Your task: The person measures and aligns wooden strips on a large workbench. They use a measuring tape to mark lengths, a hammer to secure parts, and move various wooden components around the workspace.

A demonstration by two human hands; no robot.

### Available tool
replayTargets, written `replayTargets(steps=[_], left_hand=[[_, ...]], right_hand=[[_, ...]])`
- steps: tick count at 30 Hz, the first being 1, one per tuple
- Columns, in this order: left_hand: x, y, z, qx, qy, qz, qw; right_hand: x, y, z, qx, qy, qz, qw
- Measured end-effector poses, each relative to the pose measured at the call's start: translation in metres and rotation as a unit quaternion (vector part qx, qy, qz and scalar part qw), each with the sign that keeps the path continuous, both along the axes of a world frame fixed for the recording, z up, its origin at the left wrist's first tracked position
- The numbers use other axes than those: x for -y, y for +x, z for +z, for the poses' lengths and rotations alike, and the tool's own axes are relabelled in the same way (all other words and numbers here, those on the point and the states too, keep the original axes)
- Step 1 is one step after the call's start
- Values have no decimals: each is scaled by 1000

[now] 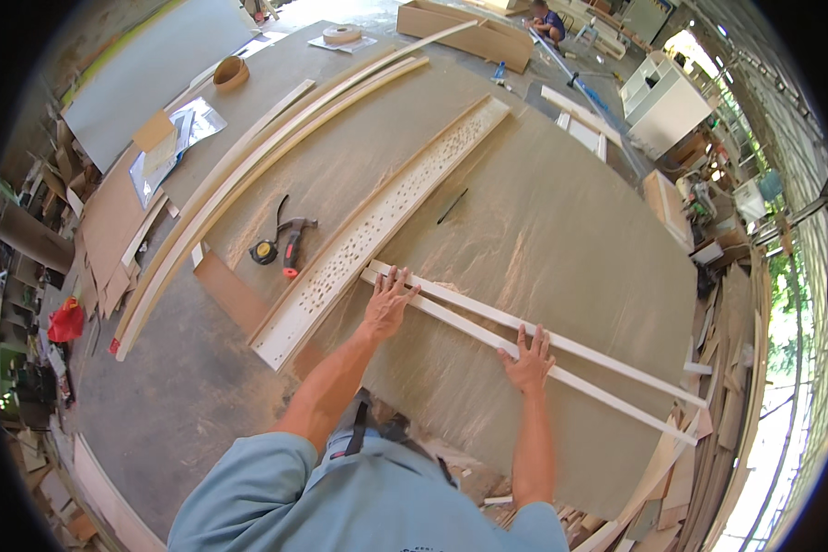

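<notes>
Two long, narrow white wooden strips lie side by side on the worktable, with a slim gap between them. My left hand rests fingers-spread across both near their left ends, which meet the edge of a long white board dotted with many small marks or holes. Farther right, my right hand lies with fingers apart over the near strip, its fingertips reaching toward the far strip. Neither hand is wrapped round anything. A thin black pen-like stick lies beyond the strips.
Left of the dotted board are a claw hammer and a tape measure. Long pale wooden lengths stretch beyond them. Tape rolls and papers sit at the far left. Another person is in the background.
</notes>
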State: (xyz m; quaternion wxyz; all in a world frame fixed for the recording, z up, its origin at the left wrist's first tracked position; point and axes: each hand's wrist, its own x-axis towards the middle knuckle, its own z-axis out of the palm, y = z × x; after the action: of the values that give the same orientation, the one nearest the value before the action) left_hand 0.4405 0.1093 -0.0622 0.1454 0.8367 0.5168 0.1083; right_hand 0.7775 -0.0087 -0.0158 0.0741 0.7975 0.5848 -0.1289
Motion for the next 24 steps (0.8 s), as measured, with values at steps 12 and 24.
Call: replayTargets(steps=[12,24], left_hand=[[-96,48,-8,25,-9,-38,999],[-82,60,-3,12,6,-63,998]], right_hand=[[-66,37,9,7,-75,-45,996],[-71,79,13,28,-11,-50,998]])
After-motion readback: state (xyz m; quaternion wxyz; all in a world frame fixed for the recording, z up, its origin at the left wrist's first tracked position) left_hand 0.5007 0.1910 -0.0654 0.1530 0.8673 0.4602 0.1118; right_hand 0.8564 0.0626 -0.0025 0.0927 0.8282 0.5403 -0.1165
